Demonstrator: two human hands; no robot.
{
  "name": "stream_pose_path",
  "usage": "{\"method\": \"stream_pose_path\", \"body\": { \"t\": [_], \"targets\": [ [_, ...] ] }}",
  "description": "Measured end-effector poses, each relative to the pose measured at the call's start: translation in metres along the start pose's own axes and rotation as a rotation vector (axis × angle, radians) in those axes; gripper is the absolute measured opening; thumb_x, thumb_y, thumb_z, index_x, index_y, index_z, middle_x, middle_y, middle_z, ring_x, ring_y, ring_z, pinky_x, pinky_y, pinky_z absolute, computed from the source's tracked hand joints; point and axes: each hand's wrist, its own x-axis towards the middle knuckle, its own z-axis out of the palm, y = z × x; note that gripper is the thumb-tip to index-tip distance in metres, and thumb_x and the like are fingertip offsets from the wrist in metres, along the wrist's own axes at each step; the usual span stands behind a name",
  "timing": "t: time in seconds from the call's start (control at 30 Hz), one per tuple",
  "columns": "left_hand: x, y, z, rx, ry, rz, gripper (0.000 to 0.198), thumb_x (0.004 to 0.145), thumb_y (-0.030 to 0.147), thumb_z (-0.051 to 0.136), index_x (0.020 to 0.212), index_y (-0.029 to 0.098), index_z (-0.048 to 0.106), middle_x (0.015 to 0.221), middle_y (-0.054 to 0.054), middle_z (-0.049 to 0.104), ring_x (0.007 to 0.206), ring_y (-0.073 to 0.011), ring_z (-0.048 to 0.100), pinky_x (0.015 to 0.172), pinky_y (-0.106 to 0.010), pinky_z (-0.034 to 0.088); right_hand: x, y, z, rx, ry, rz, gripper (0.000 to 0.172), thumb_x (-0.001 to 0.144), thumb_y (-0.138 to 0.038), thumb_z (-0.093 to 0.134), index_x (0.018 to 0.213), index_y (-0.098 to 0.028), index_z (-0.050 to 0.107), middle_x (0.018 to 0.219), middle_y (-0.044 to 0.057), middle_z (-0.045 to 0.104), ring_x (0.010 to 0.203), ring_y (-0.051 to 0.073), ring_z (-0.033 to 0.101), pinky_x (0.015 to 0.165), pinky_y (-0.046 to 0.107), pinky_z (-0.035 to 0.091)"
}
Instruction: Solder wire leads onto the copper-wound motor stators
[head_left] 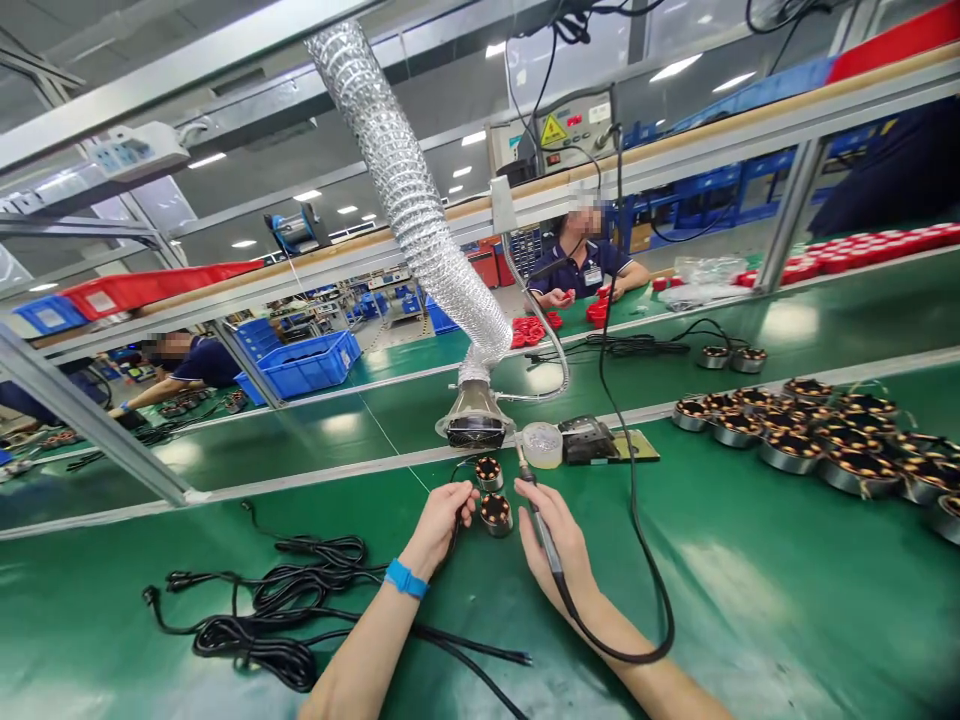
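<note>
My right hand (559, 540) is closed around a soldering iron (547, 545), its tip pointing up beside a round, pale container (542, 445). A black cord runs from the iron's lower end and loops up to the right. My left hand (444, 518) pinches a black cable (454, 535) whose end reaches toward two motor stators. The nearer stator (496, 514), with copper windings in a metal ring, stands just right of my left fingertips. Behind it is the farther stator (489, 473). A blue band circles my left wrist.
Coiled black cables (281, 610) lie at the left. Many stators (795, 450) are grouped at the right. A fume extraction hose (420, 190) hangs down to a nozzle behind the two stators. Co-workers sit across the benches.
</note>
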Motion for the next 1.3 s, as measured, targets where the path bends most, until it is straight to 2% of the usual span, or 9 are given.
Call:
{"method": "stream_pose_path", "body": {
  "t": [0.17,0.33,0.5,0.6,0.7,0.8,1.0,1.17,1.3],
  "targets": [
    [0.018,0.010,-0.008,0.096,0.114,0.081,0.056,0.072,0.062,0.084,0.082,0.008,0.076,0.069,-0.003,0.067,0.059,-0.0097,0.055,0.059,-0.024,0.045,0.006,-0.002,-0.005,0.006,0.056,-0.021,0.044,0.095,-0.011,0.057,0.134,-0.028,0.064,0.114,0.010,0.075,0.104,0.025,0.077,0.090,0.038,0.066],
    [0.001,0.022,-0.010,0.094,0.333,0.300,0.055,0.080,0.062,0.077,0.096,0.010,0.079,0.092,-0.010,0.076,0.078,-0.0150,0.065,0.073,-0.026,0.053,0.007,-0.004,-0.006,0.023,0.061,-0.015,0.046,0.096,-0.012,0.056,0.137,-0.031,0.062,0.114,0.009,0.074,0.104,0.026,0.076,0.089,0.041,0.067],
    [-0.048,0.022,-0.008,0.304,0.222,0.246,0.060,0.096,0.065,0.055,0.111,0.011,0.077,0.052,0.003,0.054,0.043,-0.0106,0.042,0.049,-0.025,0.036,0.005,-0.004,-0.007,0.080,0.043,0.004,0.049,0.095,-0.017,0.057,0.140,-0.037,0.061,0.111,0.008,0.074,0.099,0.029,0.077,0.084,0.047,0.067],
    [-0.078,0.023,-0.016,0.735,0.093,0.236,0.048,0.101,0.054,0.053,0.099,0.016,0.082,0.055,-0.001,0.061,0.054,-0.0156,0.055,0.059,-0.027,0.043,0.004,-0.003,-0.007,0.104,0.038,0.005,0.052,0.095,-0.021,0.059,0.142,-0.043,0.060,0.110,0.007,0.075,0.098,0.032,0.076,0.084,0.051,0.066],
    [-0.102,0.033,-0.038,1.221,0.029,0.230,0.028,0.098,0.042,0.063,0.102,0.022,0.083,0.083,-0.006,0.078,0.079,-0.0219,0.070,0.076,-0.030,0.049,0.003,-0.006,-0.006,0.102,0.017,-0.023,0.051,0.094,-0.021,0.061,0.141,-0.043,0.061,0.109,0.006,0.075,0.097,0.030,0.075,0.084,0.049,0.064],
    [-0.119,0.049,-0.074,1.555,0.070,0.132,0.019,0.095,0.032,0.068,0.105,0.022,0.080,0.100,-0.008,0.080,0.097,-0.0248,0.073,0.087,-0.031,0.052,0.004,-0.011,-0.006,0.079,-0.006,-0.077,0.047,0.095,-0.019,0.061,0.139,-0.036,0.062,0.108,0.005,0.075,0.096,0.027,0.075,0.084,0.043,0.062],
    [-0.130,0.067,-0.138,1.798,0.105,-0.099,0.016,0.092,0.025,0.070,0.108,0.023,0.074,0.109,-0.007,0.079,0.106,-0.0262,0.073,0.090,-0.032,0.053,0.006,-0.009,-0.003,0.015,0.014,-0.142,0.039,0.096,-0.015,0.063,0.132,-0.027,0.066,0.108,0.006,0.073,0.092,0.022,0.074,0.085,0.035,0.059],
    [-0.122,0.061,-0.148,1.884,0.094,-0.069,0.016,0.095,0.025,0.066,0.110,0.022,0.068,0.109,-0.008,0.077,0.105,-0.0261,0.072,0.089,-0.033,0.053,0.009,-0.009,-0.005,-0.055,-0.015,-0.194,0.033,0.097,-0.014,0.061,0.127,-0.023,0.067,0.107,0.007,0.072,0.089,0.020,0.075,0.082,0.032,0.060],
    [-0.111,0.052,-0.155,1.983,0.050,-0.022,0.014,0.097,0.019,0.058,0.109,0.019,0.066,0.107,-0.010,0.075,0.101,-0.0265,0.073,0.088,-0.034,0.054,0.016,-0.024,-0.021,-0.089,-0.065,-0.199,0.032,0.098,-0.011,0.057,0.126,-0.023,0.067,0.106,0.007,0.070,0.087,0.018,0.075,0.080,0.030,0.061]
  ]
}}
